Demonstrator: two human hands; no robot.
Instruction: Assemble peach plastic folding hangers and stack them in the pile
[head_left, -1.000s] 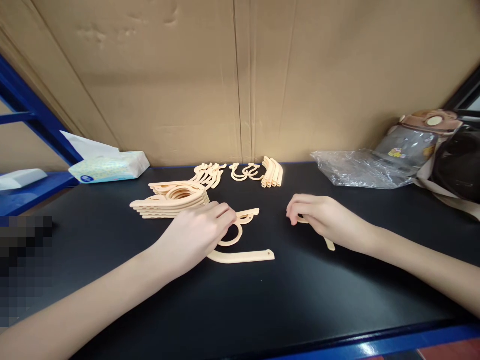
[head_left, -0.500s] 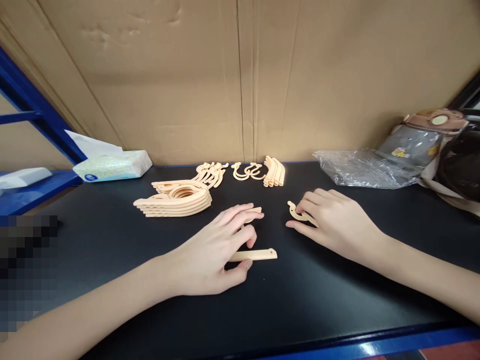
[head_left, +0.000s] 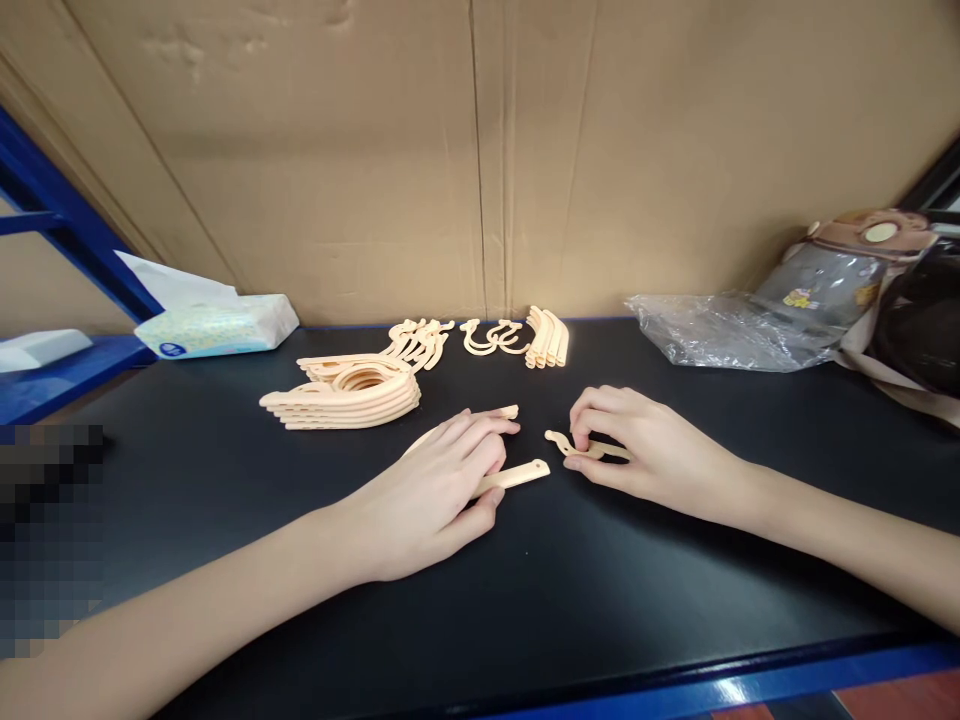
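Observation:
My left hand (head_left: 435, 495) grips a peach plastic hanger body (head_left: 517, 475) on the black tabletop (head_left: 525, 600); its arm tip sticks out to the right of my fingers. My right hand (head_left: 645, 450) pinches a small peach hook piece (head_left: 561, 441) just right of that tip, with a small gap between the two parts. Behind my left hand lies a stack of the same hanger bodies (head_left: 345, 395). Further back are loose hooks (head_left: 491, 340) and a bundle of curved peach strips (head_left: 547, 340).
A tissue pack (head_left: 217, 325) sits at the back left beside a blue shelf frame (head_left: 67, 240). A crumpled clear plastic bag (head_left: 720, 335) and a bottle with a brown lid (head_left: 847, 270) lie at the back right. Cardboard (head_left: 480, 150) walls the back.
My left hand has closed on the hanger body and tilted its arm up toward the right. My right hand has picked up the hook piece and brought it left toward the hanger's tip.

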